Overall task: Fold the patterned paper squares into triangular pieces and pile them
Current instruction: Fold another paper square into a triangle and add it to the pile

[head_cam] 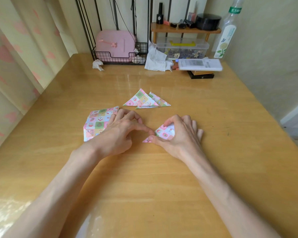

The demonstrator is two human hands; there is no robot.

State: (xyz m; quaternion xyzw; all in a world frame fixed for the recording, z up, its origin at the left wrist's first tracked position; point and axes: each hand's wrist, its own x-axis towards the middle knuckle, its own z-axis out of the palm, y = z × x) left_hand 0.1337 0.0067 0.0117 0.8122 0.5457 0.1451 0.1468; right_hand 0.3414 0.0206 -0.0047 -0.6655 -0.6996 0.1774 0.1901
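Fingers (172, 120) of the right hand (182, 134) curl over the far corner of a pastel patterned paper piece (163, 132), thumb clamped on its near edge. The left hand (122, 129), fingers bent, sets its index tip on the piece's left point (pinching or only pressing, one cannot tell). To the left lies a stack of flat patterned paper squares (95, 125); farther off, a loose pile of folded patterned triangles (144, 101) on the glossy wooden table (222, 160). The crease appears to be in hand; next, likely, a firm press along the fold, then a lift to the far pile.
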